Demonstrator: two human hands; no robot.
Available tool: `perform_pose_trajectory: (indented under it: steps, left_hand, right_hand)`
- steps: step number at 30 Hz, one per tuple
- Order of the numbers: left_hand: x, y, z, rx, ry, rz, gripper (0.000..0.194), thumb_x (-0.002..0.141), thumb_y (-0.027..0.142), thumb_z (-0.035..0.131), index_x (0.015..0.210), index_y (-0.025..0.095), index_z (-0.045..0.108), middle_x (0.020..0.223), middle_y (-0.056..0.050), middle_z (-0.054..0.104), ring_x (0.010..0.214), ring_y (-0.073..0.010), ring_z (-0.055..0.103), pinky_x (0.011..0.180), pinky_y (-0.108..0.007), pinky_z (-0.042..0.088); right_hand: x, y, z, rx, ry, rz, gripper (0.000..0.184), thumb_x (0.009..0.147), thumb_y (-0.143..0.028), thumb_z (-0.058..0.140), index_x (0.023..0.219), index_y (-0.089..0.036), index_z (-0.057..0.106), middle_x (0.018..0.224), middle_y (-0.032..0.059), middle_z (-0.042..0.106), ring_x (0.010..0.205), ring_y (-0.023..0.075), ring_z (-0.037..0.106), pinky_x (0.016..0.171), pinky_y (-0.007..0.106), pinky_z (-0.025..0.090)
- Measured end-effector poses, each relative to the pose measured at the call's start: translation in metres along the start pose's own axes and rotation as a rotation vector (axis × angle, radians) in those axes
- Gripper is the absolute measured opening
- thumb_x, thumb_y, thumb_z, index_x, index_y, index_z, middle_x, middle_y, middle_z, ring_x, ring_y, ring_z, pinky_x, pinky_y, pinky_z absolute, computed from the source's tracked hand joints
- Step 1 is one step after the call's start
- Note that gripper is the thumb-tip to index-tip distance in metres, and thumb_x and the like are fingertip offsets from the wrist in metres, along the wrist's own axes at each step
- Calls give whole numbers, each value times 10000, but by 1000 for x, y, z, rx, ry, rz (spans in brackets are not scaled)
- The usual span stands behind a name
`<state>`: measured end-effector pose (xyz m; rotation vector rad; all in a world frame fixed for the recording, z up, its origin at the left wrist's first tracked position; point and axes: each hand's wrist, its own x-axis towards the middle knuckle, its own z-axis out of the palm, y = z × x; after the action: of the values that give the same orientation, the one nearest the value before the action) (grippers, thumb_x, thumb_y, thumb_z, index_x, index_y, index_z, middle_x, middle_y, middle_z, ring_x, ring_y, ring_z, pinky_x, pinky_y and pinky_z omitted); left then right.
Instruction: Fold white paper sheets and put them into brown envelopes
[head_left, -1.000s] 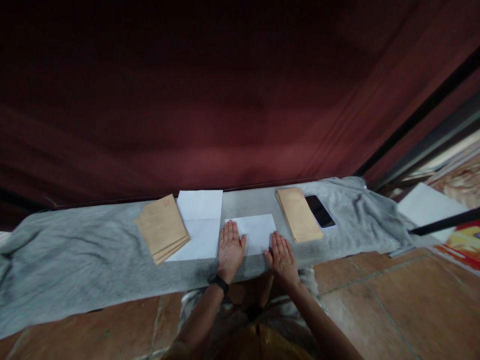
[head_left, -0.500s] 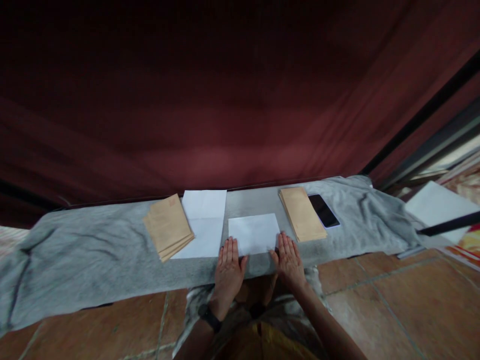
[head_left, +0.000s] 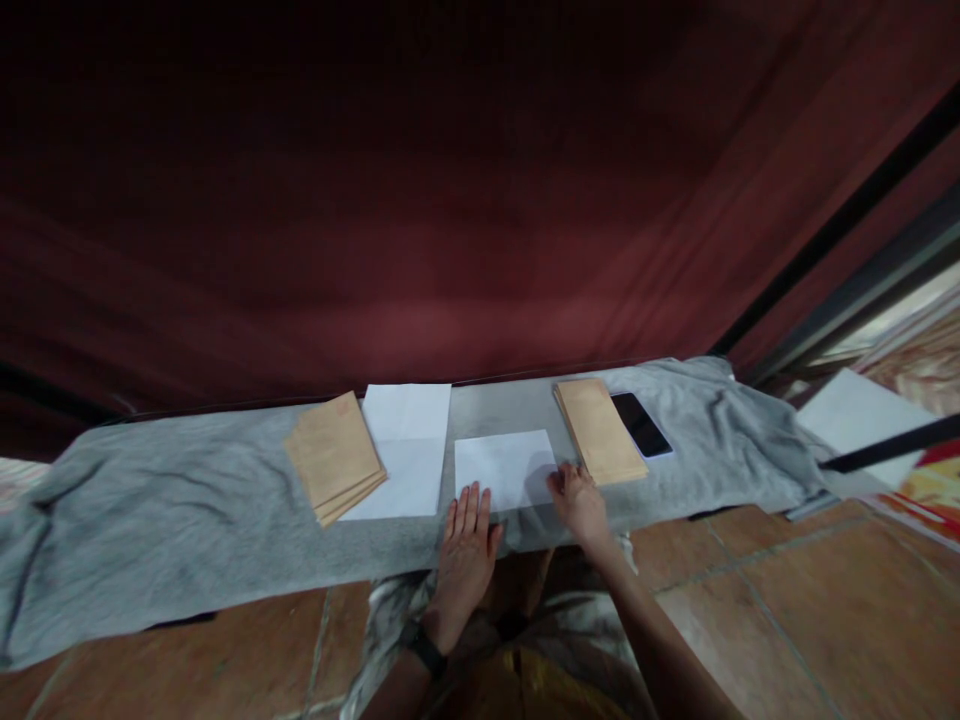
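Observation:
A folded sheet of white paper (head_left: 504, 462) lies on the grey cloth in front of me. My left hand (head_left: 466, 540) rests flat on its lower left part, fingers stretched out. At the paper's right edge, my right hand (head_left: 579, 500) has its fingers curled and thumb drawn in, pinching the lower right corner. Just beyond that hand is a stack of brown envelopes (head_left: 604, 430). Left of the folded sheet, a larger white sheet (head_left: 409, 440) with a crease across it lies partly under another fanned stack of brown envelopes (head_left: 336, 452).
A phone (head_left: 642, 424) lies beside the right envelope stack. Grey cloth (head_left: 187, 510) covers the narrow bench, with a dark red curtain (head_left: 450, 250) behind it. Farther right, white paper (head_left: 862, 415) sits past a black bar (head_left: 892, 444). Tiles (head_left: 735, 590) show below.
My right hand has gone from lying flat to curled fingers at the paper's right edge. My left hand has slid slightly right, farther onto the sheet.

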<state>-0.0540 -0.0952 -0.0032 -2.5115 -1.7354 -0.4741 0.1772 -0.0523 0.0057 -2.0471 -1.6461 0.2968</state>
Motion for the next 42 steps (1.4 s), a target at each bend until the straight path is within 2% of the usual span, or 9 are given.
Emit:
perform_pose_trajectory:
  steps: [5,9,15,21,26,31,37,39,42]
  left_hand:
    - [0,-3,2,-11,1,0,543,1019,349,409,1523,148,391,1589,-134,391,1490,-271,332,1196,-491,358]
    - [1,-2,5,-53,17,-23,535,1009,324,422,1519,166,394,1580,-134,410,1492,-272,330,1195,-505,355]
    - [8,7,2,-258,9,-60,586,970,228,453,1543,176,339,1602,-124,381,1504,-260,306,1198,-493,358]
    - [29,12,-8,-861,15,-276,539,939,281,541,1469,211,470,1549,-111,467,1442,-245,423,1213,-440,335]
    - [45,15,-18,-1479,-16,-712,444,854,357,703,1271,217,644,1375,-124,631,1272,-280,595,1102,-447,457]
    - [51,19,-34,-1896,-87,-1033,437,836,361,747,1233,217,634,1223,-115,706,1019,-236,713,843,-368,597]
    - [52,30,-48,-2237,-319,-1059,336,852,402,745,1063,158,653,1021,-120,752,908,-250,744,844,-406,606]
    - [53,32,-48,-2286,-252,-1019,276,814,328,790,996,169,654,1007,-105,756,940,-238,744,850,-353,593]
    - [59,24,-45,-2231,-43,-1004,320,683,179,871,902,187,639,904,-47,758,862,-196,749,783,-277,571]
  right_hand:
    - [10,5,-1,166,-66,82,244,914,-417,538,881,-208,660,809,99,741,786,242,710,709,316,517]
    - [8,4,-4,355,-124,90,332,869,-487,524,674,-231,607,608,28,668,617,208,672,581,289,509]
    - [5,-9,-25,626,-101,105,459,871,-610,438,853,-200,643,758,39,700,665,198,674,537,285,545]
    - [16,-40,-82,683,49,-26,400,889,-562,550,972,-191,676,758,25,684,692,182,627,637,274,510]
    - [2,-67,-105,678,26,-142,294,923,-478,570,1005,-233,711,868,33,730,754,188,656,662,266,497]
    - [-7,-75,-97,940,110,73,280,870,-482,640,957,-221,691,785,1,686,702,163,616,650,267,513]
    - [-5,-80,-95,1458,141,298,278,741,-410,789,917,-239,656,874,-25,692,728,123,629,678,251,540]
    - [-9,-78,-93,1518,140,358,280,704,-376,827,883,-241,659,886,-30,698,726,116,634,693,255,553]
    - [-19,-68,-87,1542,80,424,290,677,-369,858,860,-239,675,943,-20,718,801,148,665,769,318,590]
